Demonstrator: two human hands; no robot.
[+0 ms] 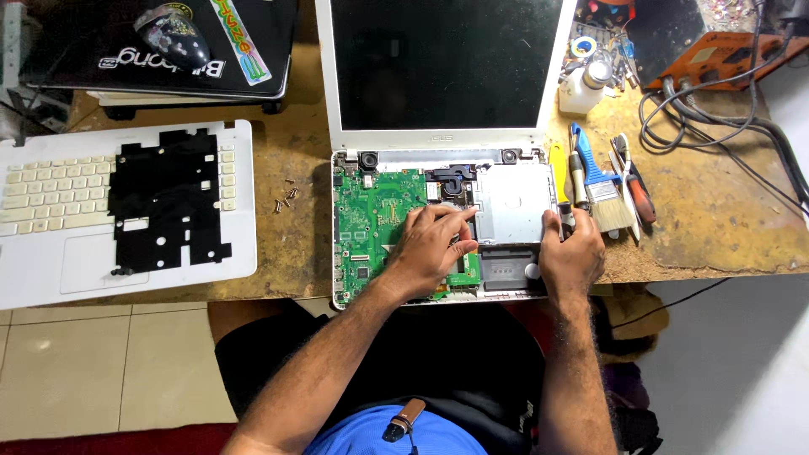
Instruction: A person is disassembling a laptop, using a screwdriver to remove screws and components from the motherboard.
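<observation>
Keyboard cover already set aside left; green board exposed in white laptop; silver drive caddy pinched by left hand, steadied at its edge by curled right hand; caddy not yet lifted.

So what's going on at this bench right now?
A person has a white laptop opened up on a wooden bench, its green board bare. The left hand rests on the board, fingers at the edge of the silver drive; the right hand grips the drive's right side. The removed keyboard cover lies to the left, loose screws beside it.
</observation>
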